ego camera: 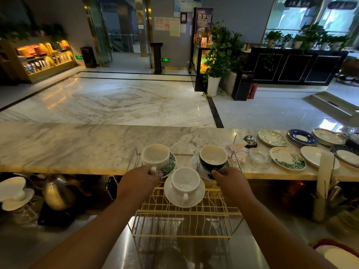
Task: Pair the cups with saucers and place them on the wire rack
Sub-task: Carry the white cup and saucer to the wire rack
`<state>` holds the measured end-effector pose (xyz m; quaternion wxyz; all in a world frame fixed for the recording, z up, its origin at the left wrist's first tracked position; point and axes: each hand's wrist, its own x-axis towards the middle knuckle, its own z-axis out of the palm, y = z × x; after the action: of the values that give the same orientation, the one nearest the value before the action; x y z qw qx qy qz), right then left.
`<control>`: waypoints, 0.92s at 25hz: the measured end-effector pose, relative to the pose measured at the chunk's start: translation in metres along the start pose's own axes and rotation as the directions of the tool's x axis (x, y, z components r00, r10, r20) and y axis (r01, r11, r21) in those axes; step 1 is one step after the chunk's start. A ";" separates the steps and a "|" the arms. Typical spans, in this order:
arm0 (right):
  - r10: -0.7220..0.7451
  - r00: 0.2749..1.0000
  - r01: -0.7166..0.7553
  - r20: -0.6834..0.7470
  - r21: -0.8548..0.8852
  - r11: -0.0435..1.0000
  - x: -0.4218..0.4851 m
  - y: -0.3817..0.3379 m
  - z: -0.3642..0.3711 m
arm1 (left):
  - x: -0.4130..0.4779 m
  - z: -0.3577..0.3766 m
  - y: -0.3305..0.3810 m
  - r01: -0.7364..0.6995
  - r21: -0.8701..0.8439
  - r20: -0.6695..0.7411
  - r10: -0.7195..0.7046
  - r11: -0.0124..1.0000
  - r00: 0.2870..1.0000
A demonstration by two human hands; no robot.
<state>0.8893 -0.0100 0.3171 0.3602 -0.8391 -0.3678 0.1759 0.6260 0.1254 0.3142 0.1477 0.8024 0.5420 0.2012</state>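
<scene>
A: Entry — your left hand [140,178] is at the white cup [156,156] on the leaf-print saucer [169,166], rear left of the wire rack [184,212]. Fingers clamped on that cup's handle.

B: And your right hand [232,180]?

A: At the dark cup [213,158] on its saucer [197,165], rear right of the rack. Your fingers [215,173] pinch at the cup's near side, where the handle would be — the handle itself is hidden, so I cannot tell exactly what they close on.

B: Third pair?

A: A plain white cup [185,182] sits upright on a white saucer [196,199], centre of the rack, handle toward you, between your two hands and untouched.

B: Spare saucers?

A: On the marble tabletop [77,144] to your right: another leaf-print saucer [287,158], a blue-rimmed stack [302,137], and pale ones nearby, beside a glass dish [260,155].
</scene>
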 end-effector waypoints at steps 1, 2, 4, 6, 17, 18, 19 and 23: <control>-0.007 1.000 0.007 0.015 -0.008 1.000 0.001 -0.001 0.002 | 0.002 0.001 0.002 -0.014 0.008 -0.005 0.014 1.000 1.000; -0.021 1.000 0.021 0.015 -0.007 1.000 0.001 -0.001 0.004 | 0.004 0.001 0.003 -0.027 0.021 -0.004 0.027 0.999 1.000; -0.047 0.999 0.047 0.009 0.016 0.999 0.002 0.000 0.008 | 0.007 0.001 0.003 -0.036 0.041 0.008 0.036 0.998 0.999; -0.057 0.998 0.057 0.020 0.021 0.998 0.001 -0.001 0.009 | 0.009 0.001 0.003 -0.029 0.067 0.023 0.027 0.997 0.999; -0.392 0.900 0.423 0.192 -0.158 0.892 -0.047 0.001 0.011 | -0.038 0.012 0.006 -0.214 -0.248 0.143 0.254 0.945 0.957; -0.387 0.892 0.428 0.231 -0.161 0.889 -0.047 0.000 0.013 | -0.038 0.016 0.007 -0.232 -0.238 0.151 0.272 0.943 0.950; -0.381 0.891 0.423 0.246 -0.152 0.893 -0.046 -0.001 0.014 | -0.037 0.019 0.008 -0.238 -0.233 0.144 0.276 0.943 0.950; -0.385 0.896 0.417 0.222 -0.120 0.901 -0.041 -0.008 0.018 | -0.038 0.024 0.013 -0.220 -0.223 0.085 0.244 0.950 0.966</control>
<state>0.8475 -0.0281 0.3119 0.2811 -0.7506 -0.5796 0.1471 0.6359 0.0845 0.2926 0.2374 0.8504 0.4101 0.2287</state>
